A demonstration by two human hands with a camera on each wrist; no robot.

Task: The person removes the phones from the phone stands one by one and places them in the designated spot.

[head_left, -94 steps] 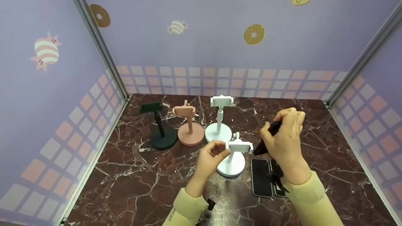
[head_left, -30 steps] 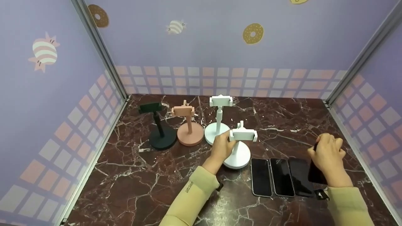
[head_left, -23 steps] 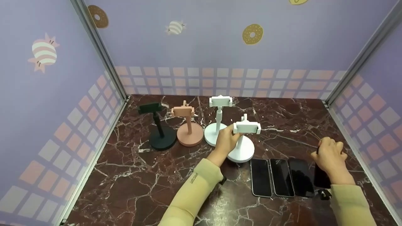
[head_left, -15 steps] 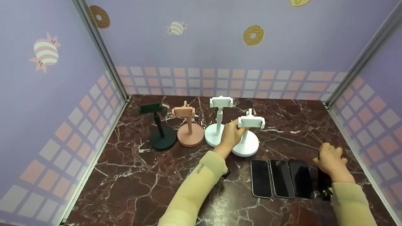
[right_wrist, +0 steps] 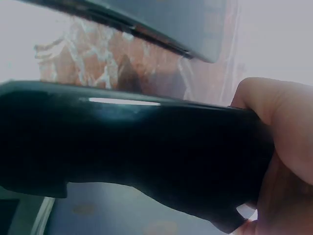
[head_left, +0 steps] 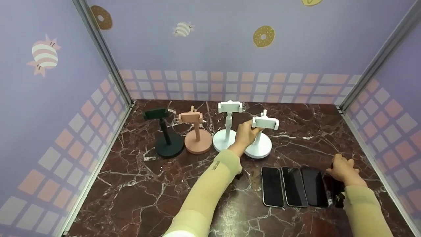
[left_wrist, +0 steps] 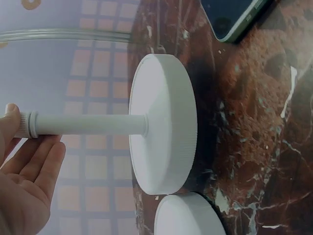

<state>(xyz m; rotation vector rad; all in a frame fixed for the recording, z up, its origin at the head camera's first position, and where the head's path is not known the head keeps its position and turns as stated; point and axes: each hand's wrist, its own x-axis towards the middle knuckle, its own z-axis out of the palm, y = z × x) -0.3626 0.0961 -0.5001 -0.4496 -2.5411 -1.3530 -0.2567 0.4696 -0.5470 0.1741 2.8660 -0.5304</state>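
Observation:
My left hand [head_left: 245,134] holds the post of a white phone stand [head_left: 260,148] just under its clamp head, thumb on one side and fingers on the other. In the left wrist view the stand's round base [left_wrist: 161,127] is close to the marble top; whether it touches is unclear. A second white phone stand [head_left: 223,140] is directly to its left. At the right, my right hand [head_left: 343,168] grips a black phone [right_wrist: 137,142] by its end. Beside it, three phones lie in a row: one at left [head_left: 273,187], one in the middle [head_left: 294,187] and one at right [head_left: 314,187].
Further left stand a pink phone stand [head_left: 198,144] and a black phone stand [head_left: 169,148], in line with the white ones. Purple patterned panels enclose the marble table [head_left: 138,197] at the back and both sides.
The left hand has moved the white stand back and to the right, into line with the other stands. My right hand has carried its phone rightward and down to the end of the phone row.

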